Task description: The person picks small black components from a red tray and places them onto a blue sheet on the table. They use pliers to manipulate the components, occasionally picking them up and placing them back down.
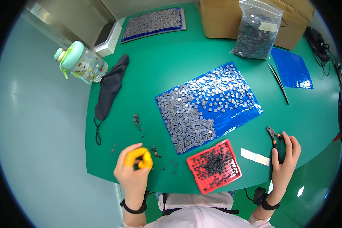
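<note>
I have the right hand (285, 161) over the handles of the small black-and-orange pliers (273, 140), at the near right of the desk (148, 79). Its fingers bend about the handles, but I cannot tell whether they are squeezing. The left hand (132, 173) is at the near left, fingers curled by a yellow curved piece (135, 155); I cannot tell whether that is worn on the fingers or grasped.

To handle the pliers well, I would seat both handles deep in the palm, line up the wrist before any squeeze, and lift clear of the white strip (254, 156) to their left. The left forearm should stay off the loose dark bits (136, 120) beside it, since I judge they would scatter easily.

My count: one pair of pliers, one pair of tweezers (279, 83) farther off, one red tray (197, 179), one clear bag (256, 36) of small pieces, one bottle (88, 66) and one black cloth item (112, 85) at left. I count one bare blue sheet (292, 70) at far right, one blue sheet (231, 117) in the middle bearing grey squares (186, 117), and one loaded board (152, 23) at far left. Squares and bits are too many to count.
</note>
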Motion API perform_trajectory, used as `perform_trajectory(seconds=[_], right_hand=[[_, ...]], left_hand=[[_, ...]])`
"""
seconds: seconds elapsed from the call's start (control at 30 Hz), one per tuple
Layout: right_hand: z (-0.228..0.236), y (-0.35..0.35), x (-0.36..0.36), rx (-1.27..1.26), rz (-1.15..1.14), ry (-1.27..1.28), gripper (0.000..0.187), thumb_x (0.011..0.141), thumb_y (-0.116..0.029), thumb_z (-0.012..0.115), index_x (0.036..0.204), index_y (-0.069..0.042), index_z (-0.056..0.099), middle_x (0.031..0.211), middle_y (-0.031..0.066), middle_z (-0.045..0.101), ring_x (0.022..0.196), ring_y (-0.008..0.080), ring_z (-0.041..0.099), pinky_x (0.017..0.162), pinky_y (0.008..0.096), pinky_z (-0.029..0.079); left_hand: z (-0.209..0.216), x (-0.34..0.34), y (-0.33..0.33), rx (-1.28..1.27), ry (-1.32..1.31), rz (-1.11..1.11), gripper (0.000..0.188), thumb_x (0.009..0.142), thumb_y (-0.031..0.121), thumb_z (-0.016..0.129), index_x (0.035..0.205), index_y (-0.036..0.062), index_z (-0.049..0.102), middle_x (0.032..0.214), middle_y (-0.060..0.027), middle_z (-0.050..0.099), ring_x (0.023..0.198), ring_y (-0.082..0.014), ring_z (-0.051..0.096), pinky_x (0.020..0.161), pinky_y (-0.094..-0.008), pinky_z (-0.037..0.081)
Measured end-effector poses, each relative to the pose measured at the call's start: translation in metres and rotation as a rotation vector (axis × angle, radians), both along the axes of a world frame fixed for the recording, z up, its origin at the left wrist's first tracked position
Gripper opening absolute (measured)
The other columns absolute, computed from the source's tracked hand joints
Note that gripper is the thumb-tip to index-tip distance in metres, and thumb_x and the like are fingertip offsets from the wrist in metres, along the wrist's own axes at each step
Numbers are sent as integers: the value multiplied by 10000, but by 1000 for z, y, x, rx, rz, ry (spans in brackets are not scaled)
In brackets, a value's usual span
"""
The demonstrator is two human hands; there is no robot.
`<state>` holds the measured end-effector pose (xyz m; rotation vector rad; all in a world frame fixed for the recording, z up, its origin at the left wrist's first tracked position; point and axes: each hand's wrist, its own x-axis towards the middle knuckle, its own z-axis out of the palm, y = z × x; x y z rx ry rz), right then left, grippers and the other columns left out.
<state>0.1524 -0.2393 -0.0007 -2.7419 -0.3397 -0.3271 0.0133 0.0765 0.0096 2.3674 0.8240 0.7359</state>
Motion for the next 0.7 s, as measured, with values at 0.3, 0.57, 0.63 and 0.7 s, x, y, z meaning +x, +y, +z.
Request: perform_trajectory(seconds=[0.3, 0.57, 0.63, 0.7], right_hand=[[-9, -16, 6, 432, -75, -21, 316, 875, -108, 496, 1175, -16, 536, 1073, 95, 539, 941, 212, 519, 837, 295, 407], [-20, -16, -1, 833, -39, 24, 497, 893, -316, 419, 1201, 61, 519, 1031, 136, 563, 846, 162, 526, 714, 271, 411], [-21, -9, -5, 824, -14, 3, 548, 884, -377, 432, 1185, 73, 517, 1027, 144, 560, 858, 177, 530, 693, 282, 414], [-18, -1, -9, 836, 56, -4, 569, 885, -405, 432, 1171, 79, 517, 1027, 145, 558, 866, 185, 530, 681, 290, 417]], left_hand=[[3, -9, -2, -237, 44, 86, 206, 758, -71, 674, 958, -20, 674, 860, -80, 651, 730, -116, 640, 599, -214, 490], [1, -2, -1, -33, 163, -12, 248, 689, -97, 682, 921, -9, 679, 881, -58, 624, 680, -153, 618, 574, -238, 488], [7, 3, -7, -31, 175, 4, 233, 699, -104, 657, 913, -12, 676, 849, -64, 641, 711, -131, 622, 606, -217, 479], [5, -1, -7, 67, 124, -8, 200, 709, -106, 647, 890, -20, 651, 857, -87, 657, 734, -151, 635, 619, -227, 492]])
